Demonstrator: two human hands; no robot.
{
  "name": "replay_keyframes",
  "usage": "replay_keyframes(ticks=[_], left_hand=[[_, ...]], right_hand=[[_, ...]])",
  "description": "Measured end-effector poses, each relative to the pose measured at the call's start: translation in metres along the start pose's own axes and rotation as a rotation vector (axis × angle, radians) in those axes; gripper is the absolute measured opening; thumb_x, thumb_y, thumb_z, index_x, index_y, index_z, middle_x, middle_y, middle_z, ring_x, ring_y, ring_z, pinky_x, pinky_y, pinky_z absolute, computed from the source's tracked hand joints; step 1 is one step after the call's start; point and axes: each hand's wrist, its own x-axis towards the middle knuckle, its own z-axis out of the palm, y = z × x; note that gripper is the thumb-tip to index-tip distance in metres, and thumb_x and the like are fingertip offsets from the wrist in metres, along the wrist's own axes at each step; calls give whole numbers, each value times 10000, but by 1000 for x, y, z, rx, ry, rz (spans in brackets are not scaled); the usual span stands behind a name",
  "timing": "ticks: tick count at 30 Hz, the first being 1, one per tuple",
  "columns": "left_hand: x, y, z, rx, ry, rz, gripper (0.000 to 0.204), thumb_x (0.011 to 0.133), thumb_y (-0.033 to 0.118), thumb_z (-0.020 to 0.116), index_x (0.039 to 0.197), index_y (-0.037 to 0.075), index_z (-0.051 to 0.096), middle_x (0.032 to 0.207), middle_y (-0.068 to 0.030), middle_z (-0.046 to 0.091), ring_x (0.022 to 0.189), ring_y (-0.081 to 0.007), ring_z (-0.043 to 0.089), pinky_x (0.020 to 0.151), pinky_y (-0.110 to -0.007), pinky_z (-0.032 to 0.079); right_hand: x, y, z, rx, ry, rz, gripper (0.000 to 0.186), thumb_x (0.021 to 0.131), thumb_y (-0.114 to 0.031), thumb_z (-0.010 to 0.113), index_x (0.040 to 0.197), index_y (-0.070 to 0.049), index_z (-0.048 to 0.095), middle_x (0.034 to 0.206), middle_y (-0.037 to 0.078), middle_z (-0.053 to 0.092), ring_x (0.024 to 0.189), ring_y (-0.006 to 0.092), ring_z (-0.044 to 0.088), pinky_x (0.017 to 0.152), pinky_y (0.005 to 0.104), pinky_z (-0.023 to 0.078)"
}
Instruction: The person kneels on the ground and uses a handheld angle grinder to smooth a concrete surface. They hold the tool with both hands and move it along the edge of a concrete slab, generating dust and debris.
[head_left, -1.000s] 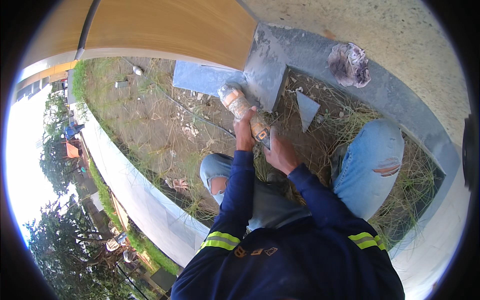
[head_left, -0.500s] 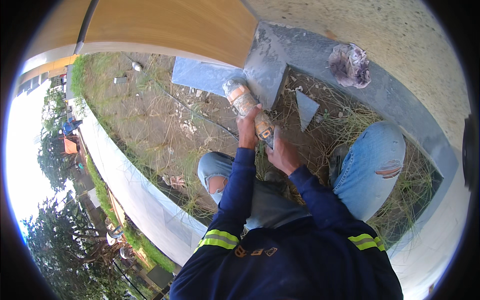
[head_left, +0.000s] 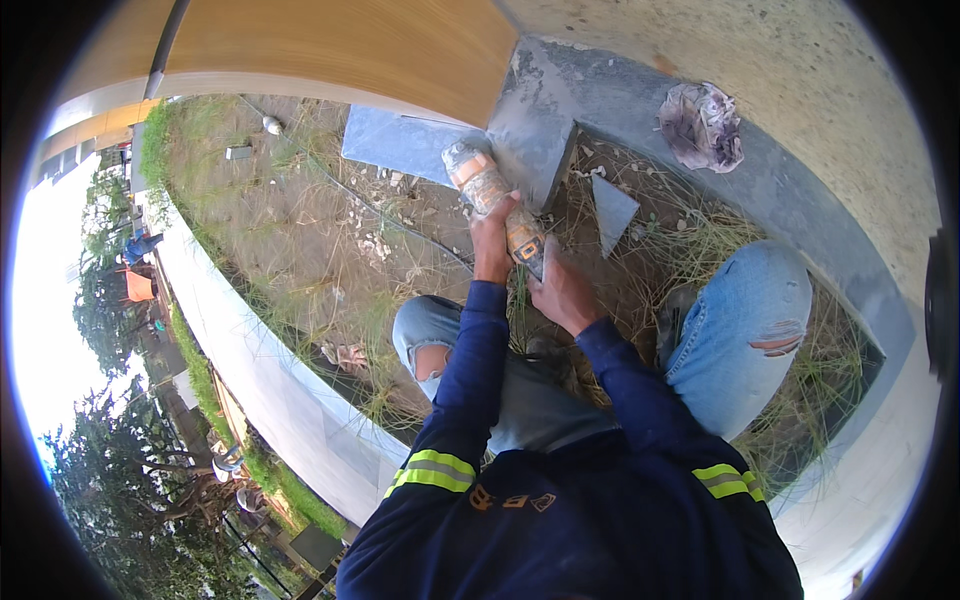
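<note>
Both my hands grip a long, dusty power tool [head_left: 481,185] with an orange and grey body, partly wrapped in what looks like clear plastic or tape. My left hand [head_left: 491,240] is closed around its middle. My right hand [head_left: 566,293] is closed on its near end, where the fingers partly hide it. The tool's far end lies over the edge of a blue-grey stone slab [head_left: 390,142], beside the grey corner block [head_left: 528,150]; whether it touches the stone I cannot tell. A loose triangular grey stone piece [head_left: 613,214] rests on the soil to the right.
A crumpled, stained bag or paper [head_left: 700,128] sits on the grey ledge [head_left: 790,205] by the wall. A cable [head_left: 385,215] crosses the dry soil toward my hands. A wood-coloured panel [head_left: 340,55] stands ahead. My bent knees [head_left: 745,330] flank the work; a pale low wall [head_left: 280,345] curves along the left.
My hands and the power tool have shifted slightly forward, with the grip unchanged. The view has moved a little; the stone pieces and the bag stay put.
</note>
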Motion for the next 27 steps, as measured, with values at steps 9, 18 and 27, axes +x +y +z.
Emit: replay_keyframes(ticks=[9, 18, 27], left_hand=[[-4, 0, 5, -12, 13, -5, 324, 908, 103, 769, 1165, -17, 611, 947, -113, 677, 739, -244, 696, 640, -407, 599], [4, -2, 0, -34, -8, -8, 322, 915, 120, 766, 1162, -27, 621, 919, -112, 681, 731, -248, 699, 639, -404, 600], [3, 1, 2, -24, -21, -24, 319, 905, 144, 785, 1131, -19, 632, 939, -122, 688, 742, -244, 707, 640, -399, 599]], right_hand=[[1, -1, 1, 15, 21, 6, 806, 853, -155, 767, 1512, 29, 343, 1023, 323, 699, 922, 512, 694, 769, 585, 547], [3, -6, -6, 29, 17, 14, 735, 873, -156, 757, 1463, 40, 365, 1023, 324, 697, 921, 522, 688, 768, 585, 544], [5, -9, -11, -7, 2, 12, 659, 875, -166, 758, 1395, 54, 417, 967, 313, 709, 904, 504, 699, 746, 571, 542]])
